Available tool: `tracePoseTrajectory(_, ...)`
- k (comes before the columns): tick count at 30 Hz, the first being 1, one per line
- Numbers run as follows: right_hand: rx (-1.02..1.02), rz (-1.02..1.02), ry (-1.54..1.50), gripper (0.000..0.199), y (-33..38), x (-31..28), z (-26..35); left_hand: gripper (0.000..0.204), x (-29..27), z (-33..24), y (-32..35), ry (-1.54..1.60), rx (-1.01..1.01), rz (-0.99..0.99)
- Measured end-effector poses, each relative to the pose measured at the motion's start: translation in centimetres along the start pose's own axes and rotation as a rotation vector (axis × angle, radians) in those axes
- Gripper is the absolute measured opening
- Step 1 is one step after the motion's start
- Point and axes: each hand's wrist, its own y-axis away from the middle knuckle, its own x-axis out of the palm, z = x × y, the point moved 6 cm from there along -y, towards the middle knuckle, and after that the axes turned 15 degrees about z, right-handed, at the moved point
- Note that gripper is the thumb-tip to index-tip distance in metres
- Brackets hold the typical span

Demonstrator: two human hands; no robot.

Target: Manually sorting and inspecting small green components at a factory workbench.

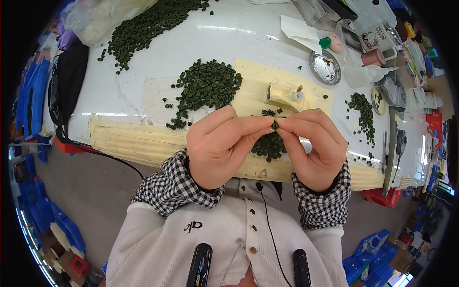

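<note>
My left hand and my right hand meet fingertip to fingertip above the table's front edge. Between both thumbs and forefingers they pinch one small dark green round piece. Directly under the hands lies a small heap of the same green pieces on a cream-coloured taped strip. A larger heap of green pieces sits just beyond my left hand. A small cream block with a metal pin stands behind my fingertips.
The white table holds another long spill of green pieces at far left and a narrow one at right. A round metal lid, a printed mug, plastic bags and blue crates surround it.
</note>
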Motion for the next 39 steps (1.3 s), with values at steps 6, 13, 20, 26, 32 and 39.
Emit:
tracePoseTrajectory(6, -0.001, -0.014, -0.037, 0.02, 0.02, 0.15, -0.16, 0.026, 0.0, -0.15, 0.07, -0.048, 0.039, -0.002)
tracePoseTrajectory(13, -0.001, -0.031, -0.026, 0.019, 0.39, 0.28, -0.03, 0.028, 0.2, -0.42, 0.22, -0.097, 0.068, 0.003)
tracePoseTrajectory(20, -0.008, -0.045, -0.032, 0.02, 0.69, 0.38, 0.04, 0.026, 0.29, -0.31, 0.36, -0.08, 0.065, 0.023)
tracePoseTrajectory(26, 0.013, -0.049, -0.108, 0.022, 0.78, 0.47, -0.37, 0.027, 0.13, -0.4, -0.08, -0.098, 0.053, -0.007)
tracePoseTrajectory(32, 0.021, -0.041, -0.121, 0.021, 0.75, 0.38, -0.43, 0.024, 0.23, -0.13, 0.16, -0.061, 0.027, 0.008)
tracePoseTrajectory(39, 0.018, -0.051, -0.127, 0.022, 0.76, 0.45, -0.59, 0.025, 0.24, 0.04, 0.17, -0.033, -0.009, 0.015)
